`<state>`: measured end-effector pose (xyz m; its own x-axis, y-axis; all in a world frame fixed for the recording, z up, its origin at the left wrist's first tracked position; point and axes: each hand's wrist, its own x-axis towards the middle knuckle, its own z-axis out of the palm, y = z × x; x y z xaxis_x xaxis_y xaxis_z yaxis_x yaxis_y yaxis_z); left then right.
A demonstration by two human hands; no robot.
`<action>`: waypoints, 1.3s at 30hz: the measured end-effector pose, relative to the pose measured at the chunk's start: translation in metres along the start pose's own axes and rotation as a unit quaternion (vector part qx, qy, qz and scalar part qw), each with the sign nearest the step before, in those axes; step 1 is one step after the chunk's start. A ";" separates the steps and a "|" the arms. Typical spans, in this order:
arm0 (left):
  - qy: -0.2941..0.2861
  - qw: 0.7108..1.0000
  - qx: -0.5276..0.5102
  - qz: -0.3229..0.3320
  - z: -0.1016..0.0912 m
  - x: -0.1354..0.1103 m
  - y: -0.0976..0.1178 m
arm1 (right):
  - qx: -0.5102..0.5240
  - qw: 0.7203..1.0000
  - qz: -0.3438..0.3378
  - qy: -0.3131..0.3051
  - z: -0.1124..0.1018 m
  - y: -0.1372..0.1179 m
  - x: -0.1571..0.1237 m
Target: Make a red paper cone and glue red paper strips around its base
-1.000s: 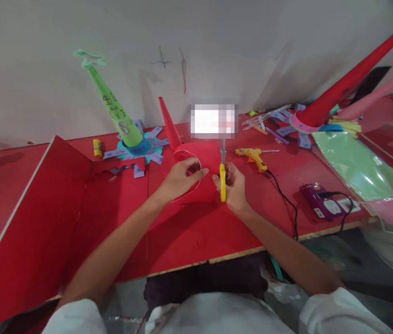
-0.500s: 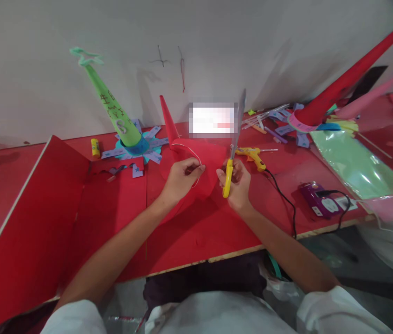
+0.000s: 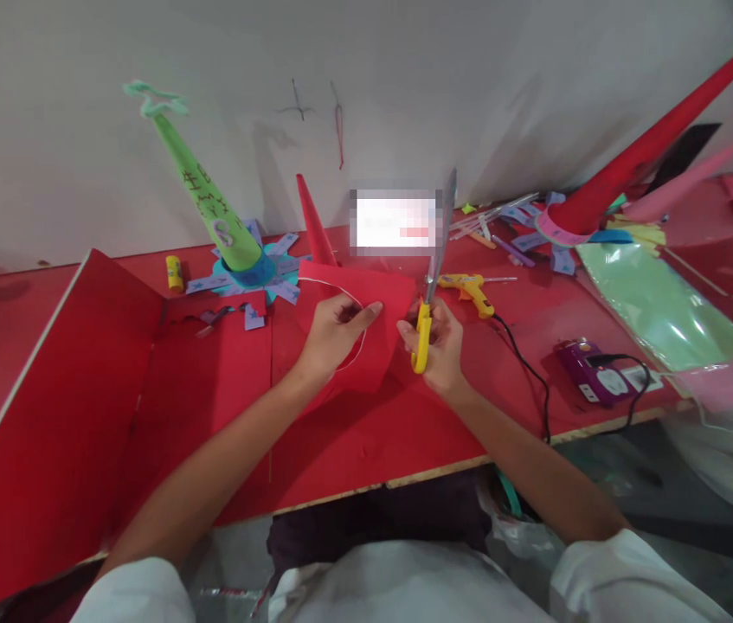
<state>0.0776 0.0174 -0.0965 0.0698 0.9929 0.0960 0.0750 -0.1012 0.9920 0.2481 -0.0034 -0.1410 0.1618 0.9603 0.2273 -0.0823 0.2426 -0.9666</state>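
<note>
My left hand point(image 3: 338, 336) is closed on a sheet of red paper point(image 3: 387, 298), thumb on top. A pale curved line runs across the paper near my fingers. In my right hand point(image 3: 442, 346) is a pair of scissors point(image 3: 423, 339) with yellow handles, its blades pointing up and away from me. The scissors are just right of the paper's edge; whether they touch it I cannot tell. Behind the paper stands a narrow red paper cone point(image 3: 316, 223), its lower part hidden by the sheet.
A green cone point(image 3: 210, 203) stands at the left near a glue stick point(image 3: 175, 273). A yellow glue gun point(image 3: 470, 292) with a black cord lies right of my hands. A purple box point(image 3: 593, 370), green plastic sheet point(image 3: 665, 303) and large red cone point(image 3: 658, 143) are farther right. A red panel point(image 3: 48, 415) stands at left.
The red paper has turned and shifted left, and more of its flat face shows. My left thumb lies straighter over it. The scissors have moved slightly left, still upright.
</note>
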 end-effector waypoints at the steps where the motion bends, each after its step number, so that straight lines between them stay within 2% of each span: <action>1: 0.007 1.000 0.001 -0.001 -0.001 0.000 0.000 | 0.002 1.000 -0.001 0.001 0.001 -0.001 -0.001; 11: 0.017 1.000 -0.006 -0.018 0.000 0.000 0.001 | 0.032 0.999 0.018 0.025 -0.001 -0.002 0.001; 20: 0.013 0.999 -0.019 -0.026 0.000 0.000 -0.005 | 0.040 0.998 -0.013 0.038 -0.001 0.002 0.002; 39: 0.005 1.000 -0.024 -0.020 0.001 0.000 -0.001 | 0.036 0.999 0.003 0.029 -0.001 -0.002 0.001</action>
<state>0.0786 0.0169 -0.0975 0.0572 0.9967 0.0574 0.0304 -0.0592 0.9978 0.2499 -0.0029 -0.1388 0.2169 0.9528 0.2124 -0.1540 0.2483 -0.9564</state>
